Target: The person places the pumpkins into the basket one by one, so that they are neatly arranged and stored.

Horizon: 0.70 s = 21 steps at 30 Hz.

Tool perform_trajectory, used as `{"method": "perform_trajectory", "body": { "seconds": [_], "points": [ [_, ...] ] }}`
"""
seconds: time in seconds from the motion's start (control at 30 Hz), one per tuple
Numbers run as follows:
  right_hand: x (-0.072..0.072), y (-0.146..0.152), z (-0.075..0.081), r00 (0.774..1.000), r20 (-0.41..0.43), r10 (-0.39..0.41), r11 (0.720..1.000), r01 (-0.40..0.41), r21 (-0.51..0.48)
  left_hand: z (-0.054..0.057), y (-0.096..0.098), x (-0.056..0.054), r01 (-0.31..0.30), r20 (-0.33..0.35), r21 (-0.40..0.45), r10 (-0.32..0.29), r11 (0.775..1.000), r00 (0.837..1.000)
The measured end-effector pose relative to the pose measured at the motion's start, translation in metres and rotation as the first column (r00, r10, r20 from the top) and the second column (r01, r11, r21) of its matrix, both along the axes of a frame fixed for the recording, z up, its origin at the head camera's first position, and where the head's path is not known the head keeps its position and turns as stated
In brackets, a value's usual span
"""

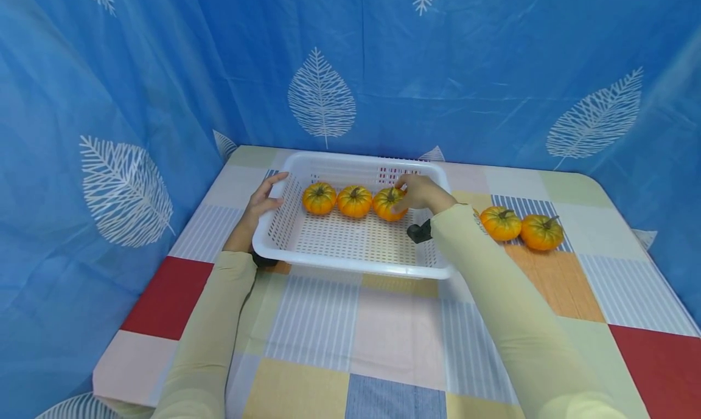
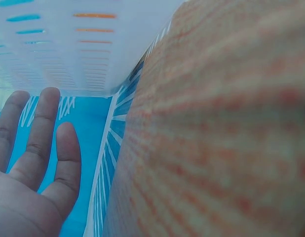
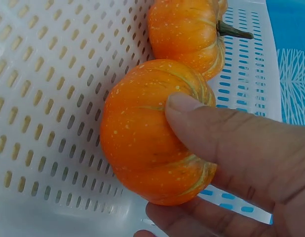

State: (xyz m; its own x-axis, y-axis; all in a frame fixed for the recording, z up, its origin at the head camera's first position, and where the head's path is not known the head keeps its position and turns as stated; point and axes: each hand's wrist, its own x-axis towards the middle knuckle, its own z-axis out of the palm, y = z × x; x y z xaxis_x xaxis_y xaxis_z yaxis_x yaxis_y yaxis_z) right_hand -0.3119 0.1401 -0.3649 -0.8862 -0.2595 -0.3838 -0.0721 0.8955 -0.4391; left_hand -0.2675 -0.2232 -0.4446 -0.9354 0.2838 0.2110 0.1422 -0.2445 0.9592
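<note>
A white perforated plastic basket (image 1: 350,266) holds 3 small orange pumpkins in a row: a left pumpkin (image 1: 319,199), a middle pumpkin (image 1: 354,203) and a right pumpkin (image 1: 386,208). My right hand (image 1: 426,193) reaches over the basket's right side and grips the right pumpkin, thumb (image 3: 192,118) on one face and fingers curled under the opposite side. In the right wrist view, that pumpkin (image 3: 142,133) sits beside another pumpkin (image 3: 184,32) with a dark green stem. Outside the basket's left wall, my left hand (image 1: 254,213) has its fingers (image 2: 46,118) extended close to the rim, holding nothing.
Two more pumpkins, one nearer the basket (image 1: 501,224) and one farther right (image 1: 541,233), lie side by side on the patchwork tablecloth (image 1: 400,352), right of the basket. A blue curtain (image 1: 438,90) with white leaf prints hangs behind the table and along its left side.
</note>
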Motion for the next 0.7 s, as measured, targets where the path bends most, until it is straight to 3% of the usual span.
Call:
{"method": "perform_trajectory", "body": {
  "seconds": [0.2, 0.7],
  "points": [
    [0.001, 0.002, 0.0, 0.999, 0.033, 0.002, 1.0, -0.001, -0.026, 0.001, 0.001, 0.0, 0.007, 0.002, 0.0, -0.007, 1.0, 1.0],
    [0.01, 0.013, 0.01, 1.0, -0.003, 0.022, 0.981, -0.022, -0.194, -0.002, -0.001, -0.003, 0.001, -0.009, 0.007, -0.001, 1.0, 1.0]
  ]
}}
